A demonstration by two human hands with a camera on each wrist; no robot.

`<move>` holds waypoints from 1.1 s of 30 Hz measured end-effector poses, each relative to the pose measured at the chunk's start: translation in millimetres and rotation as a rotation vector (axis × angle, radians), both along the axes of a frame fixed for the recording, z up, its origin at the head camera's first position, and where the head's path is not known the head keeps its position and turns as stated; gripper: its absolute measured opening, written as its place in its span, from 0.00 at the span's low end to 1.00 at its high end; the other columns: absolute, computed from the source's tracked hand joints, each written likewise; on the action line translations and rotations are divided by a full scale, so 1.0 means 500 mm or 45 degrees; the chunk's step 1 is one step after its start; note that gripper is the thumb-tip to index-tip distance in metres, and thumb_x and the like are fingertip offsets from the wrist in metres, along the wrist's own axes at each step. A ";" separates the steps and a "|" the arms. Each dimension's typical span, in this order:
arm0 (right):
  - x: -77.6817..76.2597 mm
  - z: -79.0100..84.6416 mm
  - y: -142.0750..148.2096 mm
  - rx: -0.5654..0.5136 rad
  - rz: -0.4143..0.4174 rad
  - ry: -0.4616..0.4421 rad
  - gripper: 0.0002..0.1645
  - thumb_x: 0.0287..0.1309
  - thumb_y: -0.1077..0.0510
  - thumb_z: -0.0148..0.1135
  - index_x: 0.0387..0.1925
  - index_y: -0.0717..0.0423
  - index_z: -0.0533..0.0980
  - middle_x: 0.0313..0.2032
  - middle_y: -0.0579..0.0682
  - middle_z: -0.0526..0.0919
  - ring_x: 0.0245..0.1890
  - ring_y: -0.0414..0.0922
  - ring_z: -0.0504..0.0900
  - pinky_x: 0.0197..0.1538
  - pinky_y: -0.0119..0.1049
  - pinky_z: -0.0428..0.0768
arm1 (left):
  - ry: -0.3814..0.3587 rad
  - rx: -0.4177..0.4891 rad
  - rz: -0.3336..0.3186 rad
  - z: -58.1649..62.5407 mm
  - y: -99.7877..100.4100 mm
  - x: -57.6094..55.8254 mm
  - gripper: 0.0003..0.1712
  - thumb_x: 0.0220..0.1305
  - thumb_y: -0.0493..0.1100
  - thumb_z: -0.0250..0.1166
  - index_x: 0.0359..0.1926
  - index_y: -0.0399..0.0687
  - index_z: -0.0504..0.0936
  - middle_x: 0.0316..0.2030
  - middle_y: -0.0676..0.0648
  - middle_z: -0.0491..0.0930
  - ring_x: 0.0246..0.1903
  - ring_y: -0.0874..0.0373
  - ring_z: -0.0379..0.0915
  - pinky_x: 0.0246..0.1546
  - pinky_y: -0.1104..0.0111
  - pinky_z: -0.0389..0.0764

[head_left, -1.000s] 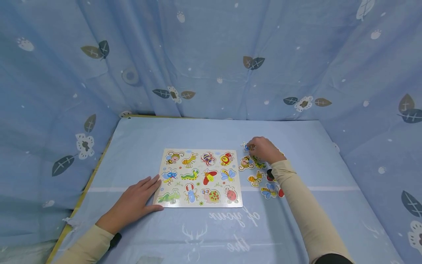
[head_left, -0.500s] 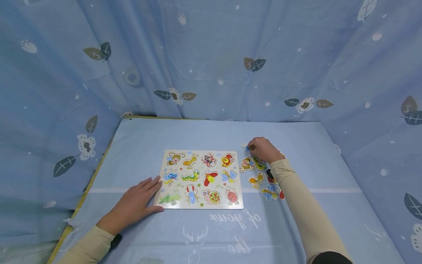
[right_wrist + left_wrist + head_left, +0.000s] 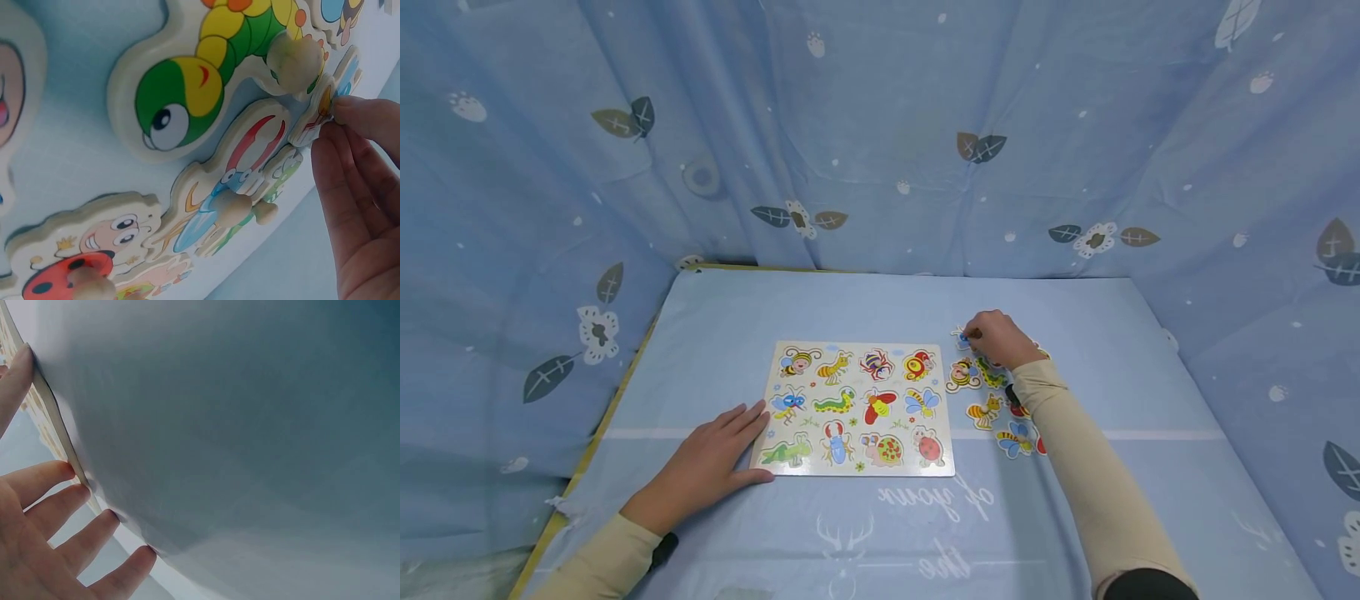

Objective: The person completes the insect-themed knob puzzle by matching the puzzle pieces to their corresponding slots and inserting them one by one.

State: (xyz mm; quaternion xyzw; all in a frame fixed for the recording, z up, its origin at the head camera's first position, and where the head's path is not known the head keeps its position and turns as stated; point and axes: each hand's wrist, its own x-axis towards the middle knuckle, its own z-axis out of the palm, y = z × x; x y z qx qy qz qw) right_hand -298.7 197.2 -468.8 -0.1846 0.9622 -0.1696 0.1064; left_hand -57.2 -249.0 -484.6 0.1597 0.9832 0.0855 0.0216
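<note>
A puzzle board printed with insects lies flat in the head view. My left hand rests at its left edge, fingers extended. In the left wrist view the left fingertips touch the board's edge. To the board's right, my right hand pinches a blue insect puzzle piece at the back of a group of loose pieces. Up close, thumb and fingers of the right hand meet at this piece; their grip point is hidden behind the fingertips.
Loose knobbed pieces lie close together: a caterpillar, a stag beetle and a ladybird. A bee piece, an orange striped insect and a blue-winged one are nearer the board. Blue curtains enclose the table.
Both hands stay almost in place. The right fingertips shift slightly over the blue insect piece, and the whole head view drifts a little.
</note>
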 end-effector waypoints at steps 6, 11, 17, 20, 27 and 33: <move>-0.005 -0.010 0.002 -0.046 -0.085 -0.049 0.13 0.69 0.62 0.66 0.52 0.58 0.87 0.52 0.58 0.88 0.49 0.50 0.86 0.56 0.48 0.86 | -0.013 -0.010 0.006 -0.002 0.000 0.000 0.52 0.55 0.68 0.74 0.73 0.43 0.73 0.75 0.43 0.69 0.72 0.37 0.67 0.62 0.41 0.77; 0.000 -0.018 0.008 -0.132 -0.124 -0.034 0.12 0.69 0.62 0.66 0.51 0.58 0.87 0.52 0.58 0.88 0.52 0.53 0.87 0.59 0.51 0.85 | -0.011 -0.008 0.004 -0.006 -0.002 0.000 0.52 0.56 0.68 0.73 0.73 0.44 0.72 0.75 0.43 0.69 0.72 0.37 0.67 0.62 0.41 0.77; 0.001 -0.025 0.015 -0.178 -0.104 0.006 0.12 0.69 0.62 0.66 0.50 0.58 0.88 0.51 0.59 0.89 0.50 0.53 0.87 0.54 0.49 0.87 | -0.006 -0.011 -0.001 -0.005 -0.001 0.001 0.52 0.56 0.68 0.73 0.73 0.44 0.72 0.75 0.43 0.69 0.72 0.37 0.68 0.62 0.41 0.77; -0.001 -0.026 0.016 -0.175 -0.117 -0.010 0.12 0.69 0.61 0.66 0.51 0.58 0.88 0.52 0.58 0.88 0.51 0.53 0.87 0.55 0.49 0.86 | -0.006 -0.011 0.001 -0.004 0.000 0.002 0.52 0.55 0.68 0.74 0.73 0.44 0.73 0.75 0.43 0.70 0.71 0.37 0.68 0.62 0.41 0.78; -0.004 -0.026 0.017 -0.165 -0.109 -0.011 0.12 0.69 0.62 0.66 0.51 0.58 0.87 0.52 0.59 0.88 0.52 0.53 0.86 0.58 0.51 0.85 | 0.000 -0.013 -0.005 -0.002 0.001 0.001 0.52 0.56 0.68 0.73 0.73 0.43 0.73 0.74 0.43 0.70 0.71 0.37 0.68 0.61 0.41 0.78; -0.003 -0.025 0.017 -0.166 -0.084 0.017 0.11 0.68 0.62 0.66 0.49 0.59 0.88 0.50 0.59 0.89 0.50 0.53 0.87 0.56 0.51 0.86 | 0.002 -0.015 -0.004 -0.002 0.001 0.001 0.52 0.56 0.69 0.73 0.73 0.43 0.73 0.74 0.43 0.70 0.71 0.37 0.68 0.61 0.41 0.78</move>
